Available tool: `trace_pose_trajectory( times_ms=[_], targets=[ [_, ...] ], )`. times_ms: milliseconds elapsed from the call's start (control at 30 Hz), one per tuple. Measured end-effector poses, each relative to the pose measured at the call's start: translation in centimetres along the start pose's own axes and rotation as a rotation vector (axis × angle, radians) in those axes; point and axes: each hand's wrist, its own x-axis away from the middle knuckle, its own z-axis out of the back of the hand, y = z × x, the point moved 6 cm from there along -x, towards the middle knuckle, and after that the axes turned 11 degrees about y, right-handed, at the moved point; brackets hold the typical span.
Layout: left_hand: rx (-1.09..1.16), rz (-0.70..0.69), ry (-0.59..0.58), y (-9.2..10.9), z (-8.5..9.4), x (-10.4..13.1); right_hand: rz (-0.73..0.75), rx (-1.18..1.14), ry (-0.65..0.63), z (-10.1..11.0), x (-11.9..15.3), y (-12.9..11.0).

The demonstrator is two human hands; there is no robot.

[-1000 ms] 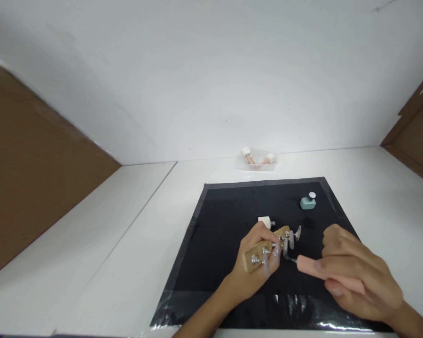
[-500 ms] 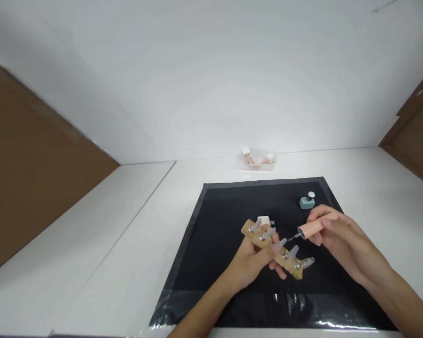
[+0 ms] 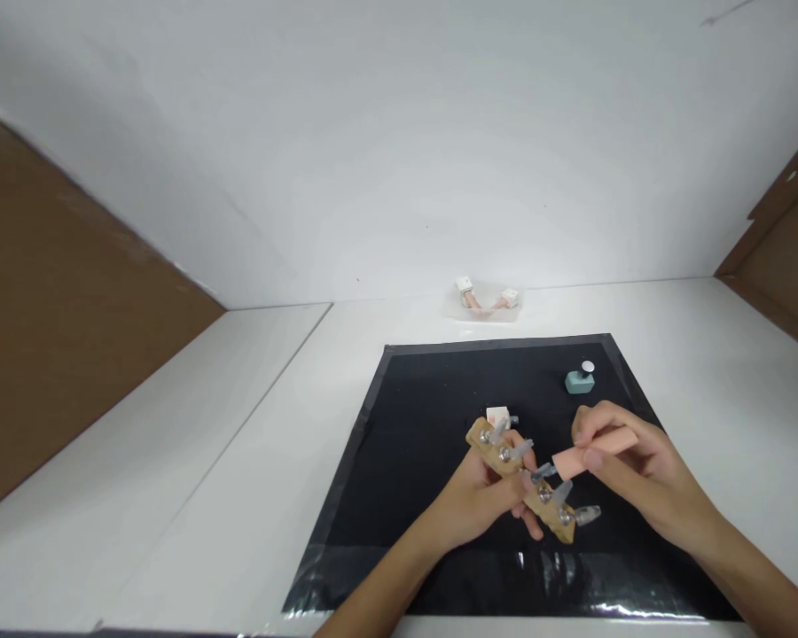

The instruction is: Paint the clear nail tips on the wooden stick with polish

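My left hand (image 3: 479, 501) grips a tan nail-tip stand (image 3: 554, 518), a narrow bar held aslant over the black mat. Several clear false nails (image 3: 589, 515) stick out from it on silver mounts. Between the fingers of my right hand (image 3: 645, 470) is the peach cap (image 3: 595, 452) of a nail polish brush. Its dark brush end (image 3: 543, 472) is at the middle false nail, close to my left thumb; whether the bristles touch it I cannot tell. A small white box-like piece (image 3: 497, 416) lies just behind the stand, partly hidden by it.
On the mat (image 3: 432, 381) stands a teal bottle (image 3: 579, 382) with a silver-topped black stem, at the back right. Behind the mat, a clear tray (image 3: 485, 313) holds two white-topped pieces. White walls and brown side panels (image 3: 73, 319) enclose the table.
My right hand has brought the brush left and down, from beside the stand to the middle false nail. My left hand and the stand have shifted slightly right and down.
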Motion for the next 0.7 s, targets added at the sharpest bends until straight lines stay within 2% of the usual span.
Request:
trace_pose_trajectory(
  times_ms=[167,333,467,600,700],
  targets=[
    [-0.065,0.008,0.001,0.4,-0.2,0.1,0.127,0.112,0.019,0.3,0.0,-1.1],
    [-0.082,-0.015,0.007,1.0,-0.4,0.2,0.225,0.046,0.026,0.3,-0.1,-1.7],
    [-0.083,-0.004,0.001,1.2,-0.7,0.3,0.265,0.090,-0.040,-0.2,-0.2,-2.5],
    [-0.092,-0.003,0.025,1.1,-0.6,0.4,0.270,0.183,0.010,0.4,-0.4,-2.5],
    [-0.131,-0.023,0.031,1.1,-0.6,0.4,0.263,0.138,0.021,0.9,-0.4,-2.3]
  ],
)
